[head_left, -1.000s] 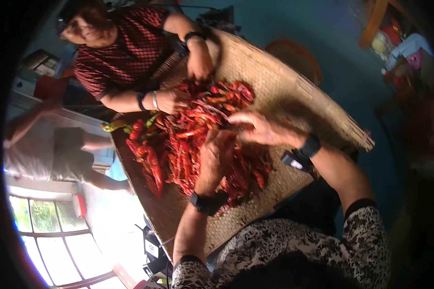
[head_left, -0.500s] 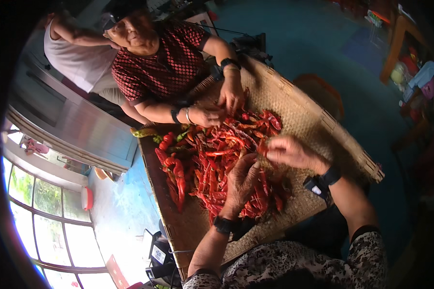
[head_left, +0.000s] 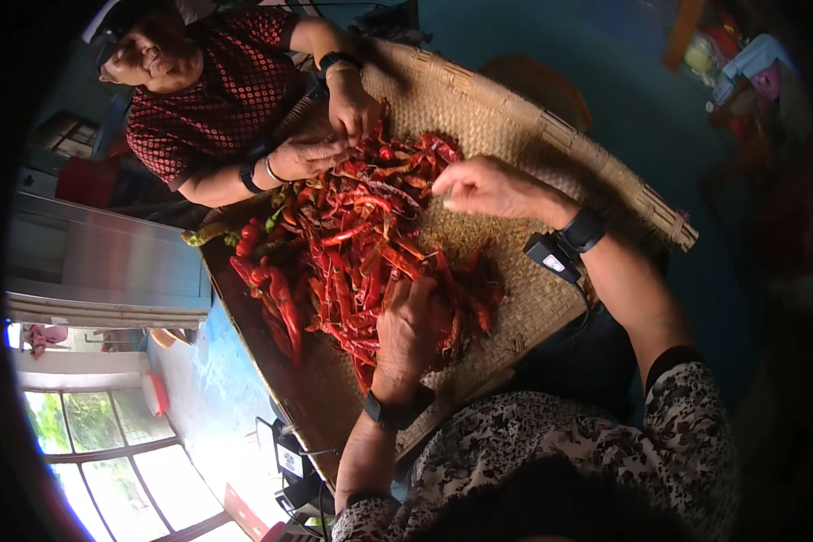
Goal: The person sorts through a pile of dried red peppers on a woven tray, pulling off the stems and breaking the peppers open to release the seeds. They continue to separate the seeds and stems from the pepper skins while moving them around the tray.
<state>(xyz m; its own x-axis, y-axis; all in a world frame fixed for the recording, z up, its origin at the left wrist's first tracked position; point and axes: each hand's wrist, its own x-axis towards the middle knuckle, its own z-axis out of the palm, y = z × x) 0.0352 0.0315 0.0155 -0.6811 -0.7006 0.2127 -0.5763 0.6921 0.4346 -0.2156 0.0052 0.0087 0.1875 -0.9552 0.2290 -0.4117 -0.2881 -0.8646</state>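
Observation:
A heap of dried red chili peppers (head_left: 348, 239) lies on a woven bamboo mat (head_left: 537, 294). My left hand (head_left: 408, 330) is down in the near side of the heap, its fingers curled round chili peppers; the fingertips are partly hidden. Over the mat at the heap's right edge, my right hand (head_left: 495, 188) hovers with loosely bent fingers, thumb apart, and no pepper visible in it. Larger, smoother red peppers (head_left: 280, 303) lie along the left side, with a yellow-green pepper (head_left: 206, 235) at the mat's left edge.
Across the mat, a co-worker in a patterned red shirt (head_left: 221, 90) has both hands (head_left: 330, 144) at the far side of the heap. The mat's raised rim (head_left: 596, 163) runs along the right. A black device (head_left: 551, 257) hangs by my right wrist.
My right hand has lifted away from my left and moved toward the heap's far right edge. My left hand stays in the peppers. The whole view has shifted.

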